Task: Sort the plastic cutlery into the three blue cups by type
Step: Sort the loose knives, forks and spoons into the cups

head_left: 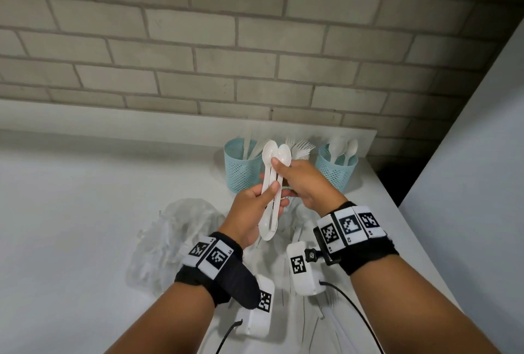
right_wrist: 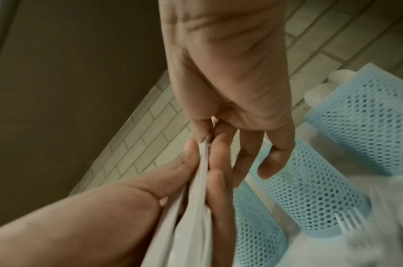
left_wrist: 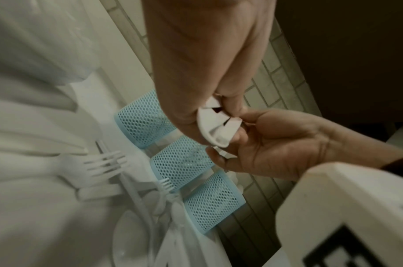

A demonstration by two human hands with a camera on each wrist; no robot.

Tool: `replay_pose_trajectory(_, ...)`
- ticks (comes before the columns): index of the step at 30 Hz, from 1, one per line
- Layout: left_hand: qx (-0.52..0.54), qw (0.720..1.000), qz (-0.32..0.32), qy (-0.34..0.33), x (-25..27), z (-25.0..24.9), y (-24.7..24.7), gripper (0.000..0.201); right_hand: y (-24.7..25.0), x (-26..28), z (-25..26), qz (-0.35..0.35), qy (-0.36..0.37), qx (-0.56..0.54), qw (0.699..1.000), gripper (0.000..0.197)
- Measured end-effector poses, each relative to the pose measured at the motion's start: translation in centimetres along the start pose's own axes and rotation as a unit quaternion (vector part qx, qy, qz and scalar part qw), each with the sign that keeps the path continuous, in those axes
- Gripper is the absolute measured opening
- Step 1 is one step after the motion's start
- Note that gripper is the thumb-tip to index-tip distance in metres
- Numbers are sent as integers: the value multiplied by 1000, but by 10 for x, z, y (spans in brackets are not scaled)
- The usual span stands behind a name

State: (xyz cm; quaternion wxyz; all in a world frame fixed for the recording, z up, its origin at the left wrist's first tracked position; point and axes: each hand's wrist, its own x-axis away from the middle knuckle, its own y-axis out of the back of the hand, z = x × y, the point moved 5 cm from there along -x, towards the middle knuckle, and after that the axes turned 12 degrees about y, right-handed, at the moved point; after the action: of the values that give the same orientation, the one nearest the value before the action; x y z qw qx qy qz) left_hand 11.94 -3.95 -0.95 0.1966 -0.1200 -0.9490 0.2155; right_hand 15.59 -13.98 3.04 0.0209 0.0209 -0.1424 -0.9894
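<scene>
Head view, item one: a bundle of white plastic spoons (head_left: 272,192), held above the white counter (head_left: 85,212) in front of the cups. Left hand (head_left: 255,209) grasps the handles, thumb across the front; some bowls point up, at least one down. Right hand (head_left: 307,186) pinches the upper part of the same bundle, thumb just below the raised bowls.

Item two: three blue mesh cups in a row at the back of the counter, by the brick wall (head_left: 255,42). Left cup (head_left: 241,169) holds pieces whose type I cannot tell. Middle cup (left_wrist: 182,168), mostly hidden behind the hands in the head view, holds forks (head_left: 302,148). Right cup (head_left: 336,169) holds spoons.

Item three: clear plastic bag (head_left: 175,240), crumpled, on the counter left of the left wrist.

Item four: loose cutlery (left_wrist: 109,166), forks among it, lying on the counter near the cups.
</scene>
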Motion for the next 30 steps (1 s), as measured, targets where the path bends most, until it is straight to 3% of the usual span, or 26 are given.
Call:
replay_pose_trajectory(4, -10, 999, 26, 32, 3, 3, -4, 22, 9, 2, 0, -40, -29, -73, 996, 40)
replay_pose_trajectory(9, -39, 997, 52, 52, 5, 4, -10, 18, 7, 9, 12, -1, -41, -159, 986, 27)
replay_pose_trajectory(14, -53, 995, 69, 56, 8, 4, -14, 14, 5, 9, 23, -31, -42, -244, 968, 31)
replay_pose_trajectory(20, -90, 992, 76, 44, 10, -1, -15, 12, 21, 1, 24, -134, -27, -326, 935, 37)
replay_pose_trajectory(23, -95, 991, 79, 50, 12, -3, -12, 13, 35, -3, 24, -212, -10, -373, 903, 36)
replay_pose_trajectory(26, -70, 995, 59, 31, 11, -9, -6, 17, 54, -3, 23, -288, 12, -383, 878, 20)
replay_pose_trajectory(28, -28, 999, 40, 11, 10, -14, -2, 20, 59, -1, 21, -301, 21, -357, 884, 11)
replay_pose_trajectory(30, 11, 1000, 24, -6, 9, -17, 1, 19, 55, 0, 16, -262, 14, -321, 910, 9)
